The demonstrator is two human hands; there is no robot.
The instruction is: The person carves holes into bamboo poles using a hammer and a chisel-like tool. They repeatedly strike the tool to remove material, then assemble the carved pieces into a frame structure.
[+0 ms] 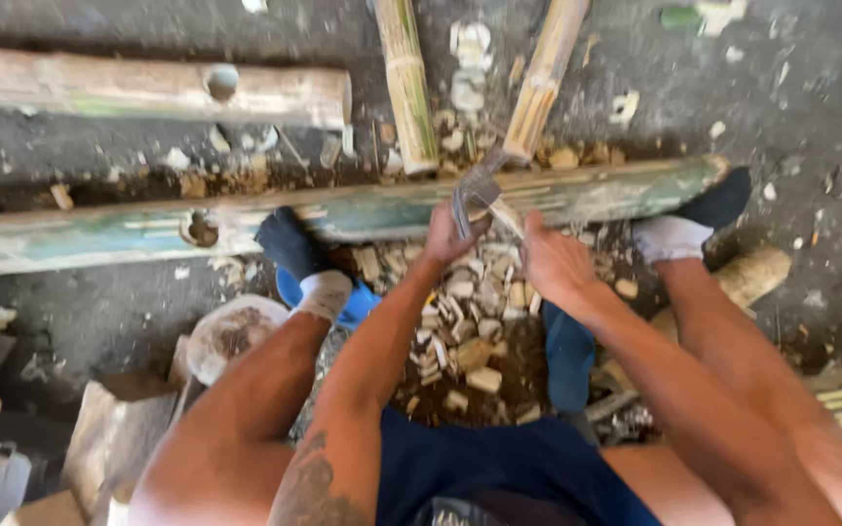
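Bamboo everywhere, and we see our left hand (448, 234) and right hand (550, 261) both closed around a thin pale bamboo strip (505, 216) that slants between them, with a grey metal blade (475, 193) sitting right at the left hand's fingertips; motion blur hides which hand actually grips the blade, so we cannot tell. That strip and blade sit at 12 o'clock from our knees, touching the front of a long green-painted bamboo pole (392, 209) lying across the floor (811, 117). Our socked feet, left foot (294, 258) at 10 o'clock and right foot (679, 229) at 2 o'clock, press against that pole. Two split bamboo culms (538, 88) stand or lean at 12 o'clock, the right one ending just above the blade, and another thick pole (148, 90) lies at 11 o'clock. A heap of pale bamboo chips (460, 321) fills the floor between our legs. Risk, as we judge it: the blade is very near bare fingers, so a slip along the strip could cut the left hand or jump toward the right. The strip could split crooked if the hands twist unevenly. Loose chips underfoot could let a foot skid off the pole and free it to roll, throwing the cut off line. Bare shins and thin socks give no protection from splinters.
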